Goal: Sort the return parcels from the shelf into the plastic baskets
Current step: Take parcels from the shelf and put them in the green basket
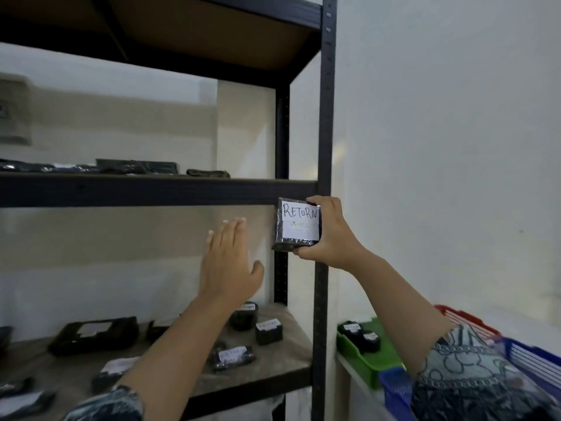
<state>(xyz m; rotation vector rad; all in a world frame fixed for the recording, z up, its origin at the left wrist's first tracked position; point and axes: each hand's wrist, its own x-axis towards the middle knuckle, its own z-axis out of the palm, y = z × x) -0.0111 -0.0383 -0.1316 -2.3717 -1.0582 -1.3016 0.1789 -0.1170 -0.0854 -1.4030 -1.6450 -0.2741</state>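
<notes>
Right hand (331, 232) holds a small black-wrapped parcel (285, 235) at the front right corner of the shelving unit (326, 117), just below the front edge of the middle shelf (151, 189). It is pinched top and bottom between fingers and thumb. The white label (300, 220) faces the camera and reads RETURN; the smaller line under it is too small to read. The parcel is probably held up like this to check the label before choosing a basket. Left hand (229, 262) is flat with fingers straight and together, holding nothing, raised in front of the bay above the lower shelf (273, 369). That shelf carries more labelled parcels: a cube parcel (268, 329) near the right edge, a roll parcel (232, 357) near the front edge. The green basket (379, 360), low and right of the unit, already holds two small parcels. The red basket (467, 320) and blue basket (534, 357) lie beyond, their contents hidden. Pick appears made; drop not yet done.
</notes>
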